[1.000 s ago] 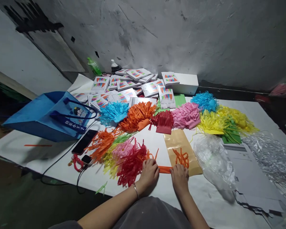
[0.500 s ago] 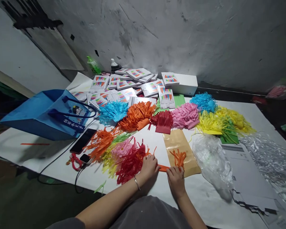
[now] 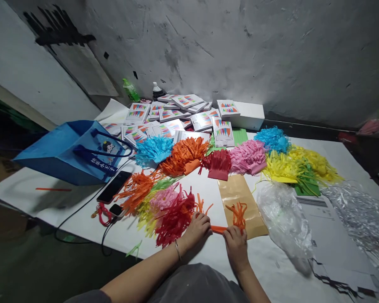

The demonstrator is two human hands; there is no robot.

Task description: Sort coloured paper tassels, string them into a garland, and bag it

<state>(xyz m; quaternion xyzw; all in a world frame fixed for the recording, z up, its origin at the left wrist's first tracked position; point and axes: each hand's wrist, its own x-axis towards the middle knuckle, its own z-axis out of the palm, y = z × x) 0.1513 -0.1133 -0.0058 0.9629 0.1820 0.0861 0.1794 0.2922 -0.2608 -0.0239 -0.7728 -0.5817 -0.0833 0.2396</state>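
Low on the table, an orange paper tassel strip (image 3: 218, 229) stretches between my two hands, its fringed ends sticking up beyond each. My left hand (image 3: 198, 229), with a bracelet at the wrist, has its fingers closed on one end. Around the other end, my right hand (image 3: 235, 243) is closed too; the fringe there lies over a brown paper envelope (image 3: 244, 189). Beside my left hand rests a red fringed tassel bundle (image 3: 173, 225), with pink, yellow, green and orange fringes next to it. The fingertips of both hands are partly hidden.
A row of coloured fringe bundles (image 3: 189, 153) crosses the table, with piled printed packets (image 3: 177, 109) behind. At left are a blue gift bag (image 3: 60, 155) and a phone (image 3: 114, 187) with cables. Clear plastic (image 3: 281, 219) and silver tinsel (image 3: 356, 214) lie at right.
The view has shifted slightly, so the scene sits a little more to the right and lower. Both hands keep hold of the orange strip, with little visible movement.
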